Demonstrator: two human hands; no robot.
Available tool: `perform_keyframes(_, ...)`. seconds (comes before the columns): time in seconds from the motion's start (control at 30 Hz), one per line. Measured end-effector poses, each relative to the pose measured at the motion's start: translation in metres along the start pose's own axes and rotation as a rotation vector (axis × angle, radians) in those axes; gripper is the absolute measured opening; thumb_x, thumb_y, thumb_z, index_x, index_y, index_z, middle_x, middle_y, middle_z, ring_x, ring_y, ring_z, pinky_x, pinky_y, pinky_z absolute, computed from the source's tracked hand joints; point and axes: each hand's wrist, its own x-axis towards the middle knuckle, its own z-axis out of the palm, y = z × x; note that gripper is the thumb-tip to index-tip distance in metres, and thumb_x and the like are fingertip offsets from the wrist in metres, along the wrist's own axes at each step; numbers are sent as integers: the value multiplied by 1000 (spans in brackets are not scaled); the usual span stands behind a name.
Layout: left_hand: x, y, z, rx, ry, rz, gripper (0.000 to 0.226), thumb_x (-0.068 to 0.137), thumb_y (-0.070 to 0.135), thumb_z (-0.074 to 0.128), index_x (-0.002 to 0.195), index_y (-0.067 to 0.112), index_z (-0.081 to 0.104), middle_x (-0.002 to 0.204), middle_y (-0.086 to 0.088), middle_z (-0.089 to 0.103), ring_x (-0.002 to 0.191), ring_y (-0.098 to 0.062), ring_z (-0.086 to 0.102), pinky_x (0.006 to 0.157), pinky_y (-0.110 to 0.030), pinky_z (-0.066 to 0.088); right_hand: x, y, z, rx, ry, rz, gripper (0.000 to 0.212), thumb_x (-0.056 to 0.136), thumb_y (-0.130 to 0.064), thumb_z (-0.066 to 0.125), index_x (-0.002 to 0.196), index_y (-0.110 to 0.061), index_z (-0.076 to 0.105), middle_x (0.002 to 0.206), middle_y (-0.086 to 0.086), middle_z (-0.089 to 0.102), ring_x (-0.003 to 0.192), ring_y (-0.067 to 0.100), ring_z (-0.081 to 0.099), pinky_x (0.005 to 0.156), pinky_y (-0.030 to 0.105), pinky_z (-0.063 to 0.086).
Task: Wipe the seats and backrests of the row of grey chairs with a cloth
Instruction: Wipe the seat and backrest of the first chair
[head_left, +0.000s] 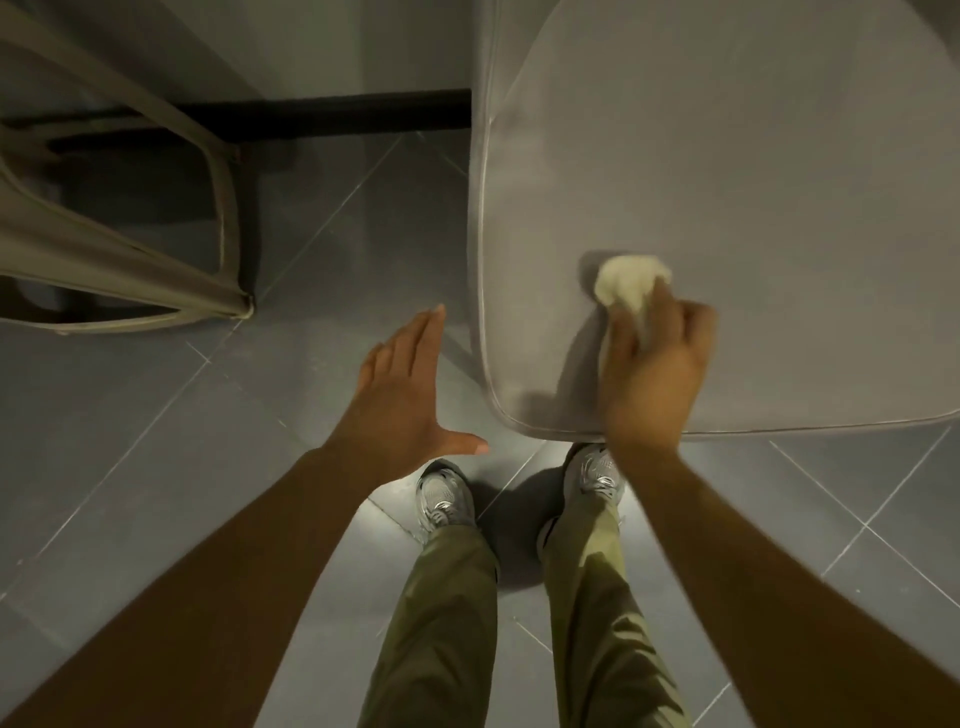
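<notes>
Standing over a grey chair seat (727, 182), looking straight down.

Right hand (652, 364): over the seat near its near left corner, a little in from both edges. The grip is clamped on a pale, bunched-up cloth (631, 283). The fingers curl round it and the wad pokes out beyond the fingertips, pressed onto the seat surface. The hand is blurred. My wrist crosses the seat's near edge.

Left hand (405, 395): holds nothing. The grip is apart, with fingers straight and side by side, thumb spread wide, palm down. It hovers over the floor just beside the seat's left edge. As far as I can tell it is not touching the chair.

The seat has a piped rim and a rounded corner.

A second chair (104, 249), greyish, stands well apart to the left. Only part of its frame and legs shows.

Between the two chairs are grey floor tiles (156, 415) with thin pale joints. A black skirting board (322, 111) runs along the foot of the wall on the far side.

Below are my two grey trainers. The left trainer (444, 496) is on the open floor. The right trainer (597, 470) is at the seat's near edge, by the left corner. I am wearing olive trousers (441, 623).
</notes>
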Motion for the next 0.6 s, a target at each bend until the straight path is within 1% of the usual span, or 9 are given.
perform_keyframes(0.07, 6, 7, 1, -21, 19, 21, 134, 49, 77, 57, 148, 24, -16, 160, -2, -5, 147, -23, 1, 115, -38, 2, -16, 0, 5, 35, -129, -99, 38, 89, -13, 59, 125, -2, 53, 107, 21, 51, 97, 31, 49, 84, 27, 38)
perform_keyframes(0.13, 11, 17, 0, -53, 35, 59, 134, 46, 81, 54, 145, 29, -19, 160, -3, -10, 146, -22, -2, 114, -37, 1, -30, -2, 2, 95, -201, -166, 38, 88, -12, 62, 124, -2, 55, 103, 17, 51, 90, 20, 50, 80, 22, 41)
perform_keyframes(0.2, 18, 31, -2, -69, 35, 98, 137, 41, 86, 49, 147, 30, -17, 159, -5, -14, 145, -23, -2, 113, -38, 0, -17, 4, -11, 94, -40, -138, 33, 86, -8, 63, 117, 2, 58, 99, 19, 51, 83, 15, 49, 75, 12, 33)
perform_keyframes(0.27, 26, 45, -5, -44, 39, 107, 139, 43, 85, 58, 150, 29, -12, 156, -7, -19, 142, -25, -4, 115, -45, 3, 25, 21, -31, 27, 155, -29, 31, 88, -13, 58, 117, 1, 57, 106, 24, 51, 93, 26, 50, 71, 11, 26)
perform_keyframes(0.37, 36, 56, -6, 109, 72, 139, 137, 53, 73, 72, 151, 25, -10, 154, -6, -27, 140, -19, -19, 113, -46, -8, 85, 63, -64, -57, 219, 151, 38, 91, -23, 51, 125, -6, 51, 126, 22, 46, 111, 33, 46, 86, 23, 32)
perform_keyframes(0.43, 40, 60, -7, 202, 49, 159, 137, 54, 74, 71, 150, 23, -14, 153, -6, -31, 139, -23, -27, 109, -44, -16, 101, 79, -69, -123, 221, 230, 39, 90, -25, 52, 122, -2, 53, 123, 22, 46, 109, 34, 48, 91, 26, 33)
perform_keyframes(0.47, 41, 61, -8, 239, 36, 151, 138, 55, 75, 69, 150, 22, -16, 152, -7, -32, 139, -26, -28, 107, -45, -18, 99, 76, -64, -121, 212, 214, 38, 89, -24, 54, 118, 2, 54, 118, 23, 48, 105, 35, 50, 89, 27, 34)
perform_keyframes(0.53, 43, 64, -9, 308, 20, 139, 137, 55, 79, 62, 149, 21, -19, 151, -10, -33, 139, -29, -29, 108, -46, -19, 82, 64, -43, -84, 90, 40, 35, 88, -18, 59, 115, 4, 56, 110, 25, 51, 98, 35, 52, 86, 32, 37)
perform_keyframes(0.6, 43, 69, -11, 335, 38, 116, 130, 55, 88, 45, 149, 24, -18, 152, -8, -32, 140, -27, -28, 107, -47, -22, 66, 47, -30, -20, -81, -140, 35, 88, -14, 62, 118, 3, 57, 107, 24, 50, 95, 33, 52, 84, 24, 37)
